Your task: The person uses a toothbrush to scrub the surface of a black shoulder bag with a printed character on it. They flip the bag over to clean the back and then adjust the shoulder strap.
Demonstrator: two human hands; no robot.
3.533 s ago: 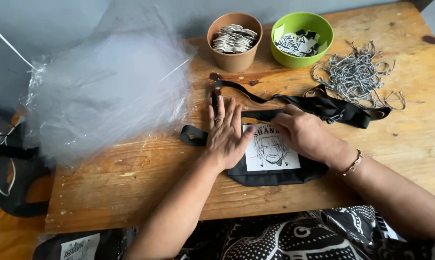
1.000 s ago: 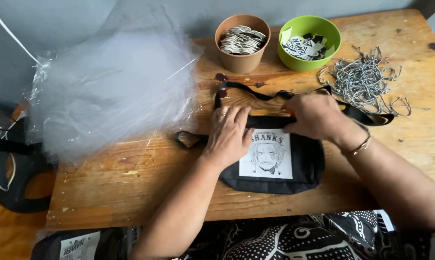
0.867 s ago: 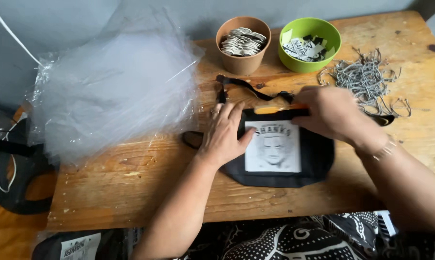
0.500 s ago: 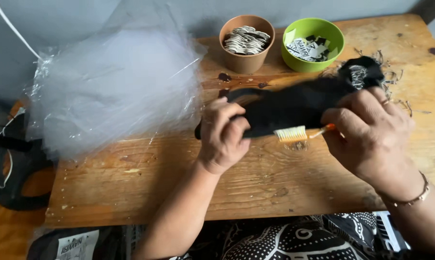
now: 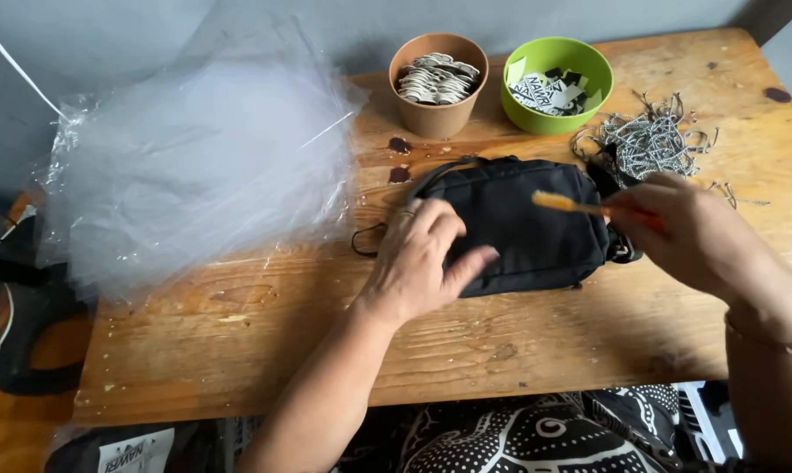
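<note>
A person sits at a worn wooden table (image 5: 238,333), seen from above through a camera on their head. A black fabric pouch (image 5: 523,223) lies flat a little right of the table's middle, plain dark side up, with a thin black strap looping out from its left end.

The left hand (image 5: 418,258) rests palm down on the pouch's left part, fingers spread and pressing the fabric against the table rather than closed around anything. The right hand (image 5: 689,228) hovers at the pouch's right end, its fingers closed around the handle of a small orange brush (image 5: 580,205). The brush head points left and sits over the upper right part of the pouch; the picture is a little blurred there, so whether the bristles actually touch the fabric is hard to say.

Along the far edge of the table stand two containers side by side: a tan round cup (image 5: 438,83) filled with small pale tags, and to its right a bright green bowl (image 5: 556,83) holding small black-and-white printed pieces. Near the far right corner, just beyond the pouch, lies a tangled heap of grey and white cords (image 5: 646,140).

The left part of the table is covered by a big crumpled pile of clear plastic bags (image 5: 194,166), which spills over the far left edge. Patterned black-and-white cloth (image 5: 519,438) shows below the near edge, in the person's lap.
</note>
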